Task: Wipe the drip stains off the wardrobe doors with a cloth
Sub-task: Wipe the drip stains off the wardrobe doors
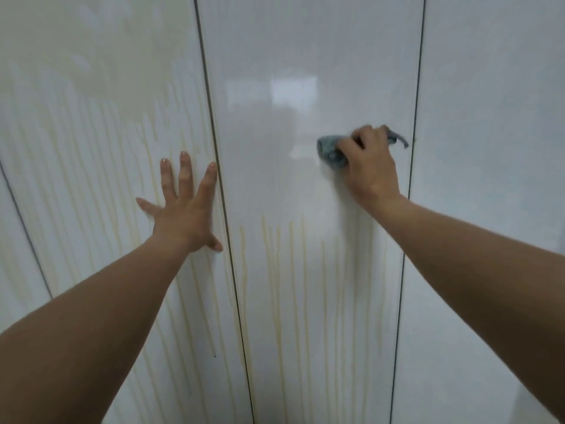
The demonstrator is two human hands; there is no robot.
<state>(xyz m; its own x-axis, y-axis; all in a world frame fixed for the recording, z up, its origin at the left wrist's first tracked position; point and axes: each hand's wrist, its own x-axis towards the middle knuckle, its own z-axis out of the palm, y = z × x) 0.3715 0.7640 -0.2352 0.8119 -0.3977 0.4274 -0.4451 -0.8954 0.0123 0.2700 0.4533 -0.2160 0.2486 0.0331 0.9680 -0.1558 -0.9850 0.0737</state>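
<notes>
Glossy white wardrobe doors fill the view. The left door is covered in yellowish drip stains from top to bottom. The middle door looks clean in its upper half, and drip stains run down its lower half. My right hand grips a bunched grey-blue cloth and presses it on the middle door near its right edge. My left hand lies flat with spread fingers on the left door, beside the seam.
A dark seam divides the left and middle doors. Another seam separates the middle door from the unstained right door. A narrow further panel shows at the far left.
</notes>
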